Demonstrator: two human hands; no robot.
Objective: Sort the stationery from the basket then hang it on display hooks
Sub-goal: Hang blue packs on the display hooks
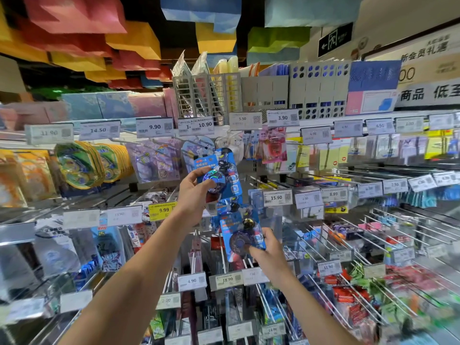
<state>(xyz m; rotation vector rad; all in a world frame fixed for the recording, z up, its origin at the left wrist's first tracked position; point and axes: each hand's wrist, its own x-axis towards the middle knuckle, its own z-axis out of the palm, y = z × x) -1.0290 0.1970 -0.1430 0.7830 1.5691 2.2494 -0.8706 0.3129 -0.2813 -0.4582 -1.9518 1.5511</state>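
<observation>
**A:** Where was the stationery at that point?

**B:** There were two packs. The upper blue card pack with a round iridescent disc [214, 179] sat just above the middle of the frame. The left hand [193, 192] pinched it, thumb and fingers closed on its left edge. The lower blue card pack with a dark disc [240, 237] was below it and slightly right, and the right hand [267, 250] gripped its bottom edge with curled fingers.

**A:** How did they lie?

**B:** Both were roughly upright, long axis running up the frame. The lower one leaned a little, its top towards the left. The upper pack's top end came close under the white price label reading 10.90 [196, 125], among the goods hanging in the top row.

**A:** Which hand was nearer a hook, then?

**B:** The left, by my reading. Its pack pointed up into that row, while the right hand held its pack well below, near the yellow price label reading 9.99 [163, 210]. The label and the pack hid the hook itself, so I couldn't tell whether the card was already threaded on. The basket wasn't in view.
</observation>
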